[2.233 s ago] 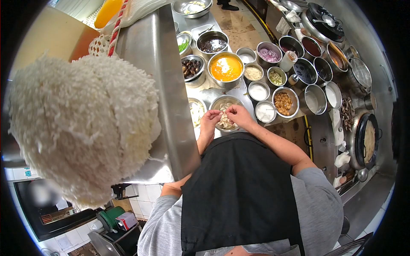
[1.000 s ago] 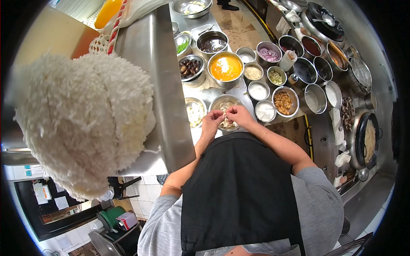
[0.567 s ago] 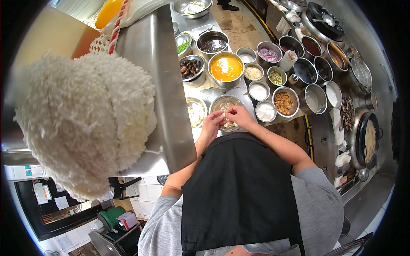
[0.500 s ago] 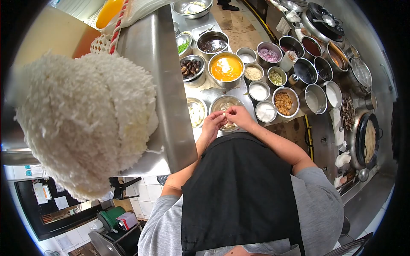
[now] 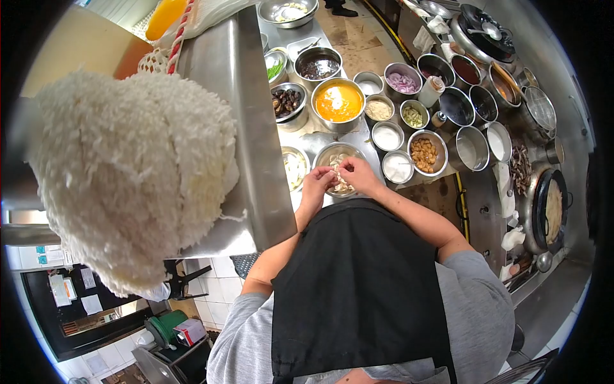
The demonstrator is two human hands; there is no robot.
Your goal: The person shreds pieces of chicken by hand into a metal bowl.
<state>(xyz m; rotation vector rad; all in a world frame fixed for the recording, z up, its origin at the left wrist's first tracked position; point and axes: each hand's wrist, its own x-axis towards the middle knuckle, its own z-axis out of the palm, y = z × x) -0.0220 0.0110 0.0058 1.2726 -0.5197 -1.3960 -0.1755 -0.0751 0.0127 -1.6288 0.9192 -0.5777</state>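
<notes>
Over a steel bowl (image 5: 348, 150) of pale, clove-like pieces, both my hands meet with their fingertips pinched together. My left hand (image 5: 320, 184) comes in from the left, its thumb and fingers closed on a small whitish piece that looks like a garlic clove. From the right, my right hand (image 5: 359, 175) pinches at the same piece, which the fingers mostly hide. Just left of the hands stands a second steel bowl (image 5: 307, 168) with whitish pieces in it, partly cut off by the metal shelf edge.
A steel shelf (image 5: 256, 128) with a big white shaggy bundle (image 5: 134, 179) fills the left foreground. Beyond my hands are a pot of orange liquid (image 5: 338, 101) and a bowl of dark pieces (image 5: 286, 101). Containers of white powder (image 5: 397, 167) and brown chunks (image 5: 425, 155) stand at right.
My fingertips have shifted slightly and closed in over the small whitish piece, which showed more plainly before. The camera view has moved a little; the bowls stay in place.
</notes>
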